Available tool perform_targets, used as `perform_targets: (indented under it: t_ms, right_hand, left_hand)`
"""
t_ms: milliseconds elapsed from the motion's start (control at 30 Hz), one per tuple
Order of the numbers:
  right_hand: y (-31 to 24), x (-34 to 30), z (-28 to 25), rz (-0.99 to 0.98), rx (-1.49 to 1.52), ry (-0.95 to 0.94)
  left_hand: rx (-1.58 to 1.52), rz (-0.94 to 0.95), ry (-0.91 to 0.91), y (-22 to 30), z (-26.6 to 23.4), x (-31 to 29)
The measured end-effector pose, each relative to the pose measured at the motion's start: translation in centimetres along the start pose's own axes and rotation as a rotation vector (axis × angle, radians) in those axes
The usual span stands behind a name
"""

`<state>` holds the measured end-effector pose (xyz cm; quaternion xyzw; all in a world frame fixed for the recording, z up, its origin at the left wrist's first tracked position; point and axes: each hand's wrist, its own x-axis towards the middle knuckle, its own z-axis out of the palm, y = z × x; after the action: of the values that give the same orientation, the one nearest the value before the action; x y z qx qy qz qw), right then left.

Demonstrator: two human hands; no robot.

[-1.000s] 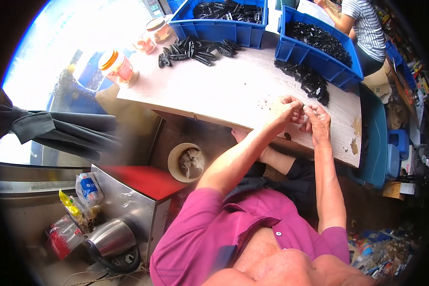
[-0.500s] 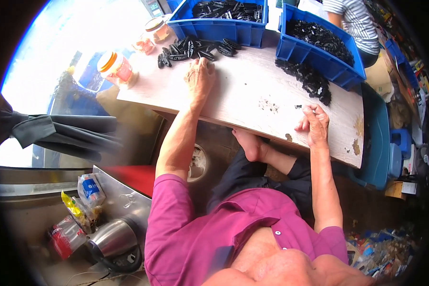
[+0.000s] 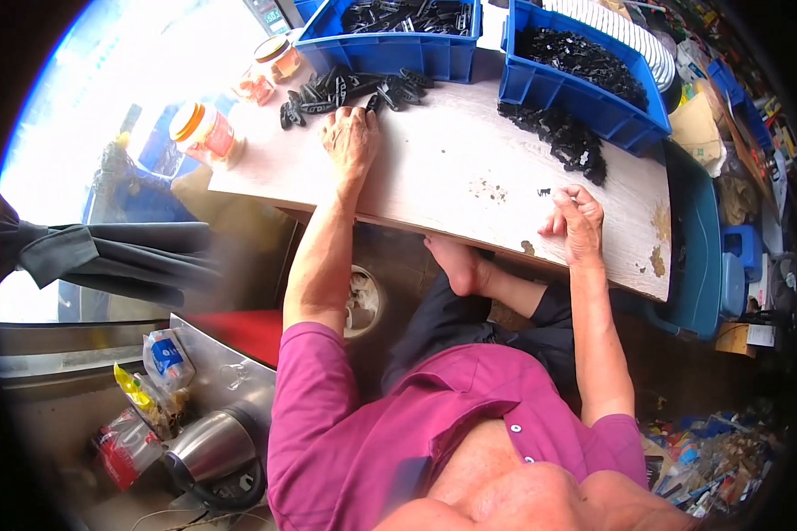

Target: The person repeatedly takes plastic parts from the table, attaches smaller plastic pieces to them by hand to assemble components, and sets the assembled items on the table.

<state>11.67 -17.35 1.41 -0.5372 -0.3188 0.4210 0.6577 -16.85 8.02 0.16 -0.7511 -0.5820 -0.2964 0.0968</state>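
Observation:
My left hand rests at the near side of a pile of black oval plastic pieces. Its fingers are bent and closed at the end of one such piece. Farther right, my right hand is held over the table, thumb and forefinger pinched and the other fingers curled. Whatever is in that pinch, if anything, is too small to make out. Just left of its fingertips lies a tiny black toothed part. A heap of small black parts lies beyond this hand.
On the pale table, a blue bin of long black pieces and another blue bin of small black parts stand at the back. Orange-lidded jars are at the left. A teal tub adjoins the table's right end.
The whole view has shifted slightly, so the table sits a little higher and farther left. Both hands stay at about the same places, by the pile and by the tiny part.

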Motion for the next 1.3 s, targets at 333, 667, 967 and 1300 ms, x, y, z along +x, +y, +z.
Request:
perform_targets:
  t_ms: [333, 667, 967, 1300]
  right_hand:
    - [-0.2, 0.0, 0.2, 0.005, 0.011, 0.006]
    - [0.2, -0.1, 0.4, -0.011, 0.056, -0.072]
    - [-0.8, -0.8, 2.1, 0.121, 0.038, -0.098]
    - [-0.9, -0.9, 2.4, 0.109, -0.040, -0.148]
  left_hand:
    - [-0.268, 0.296, -0.056, 3.6, -3.4, -6.0]
    - [-1.658, -0.479, -0.838, 15.5, -6.2, -12.3]
    - [-2.052, -0.673, -0.908, 17.0, -5.1, -13.2]
    - [-2.061, -0.653, -0.841, 16.8, -5.2, -13.5]
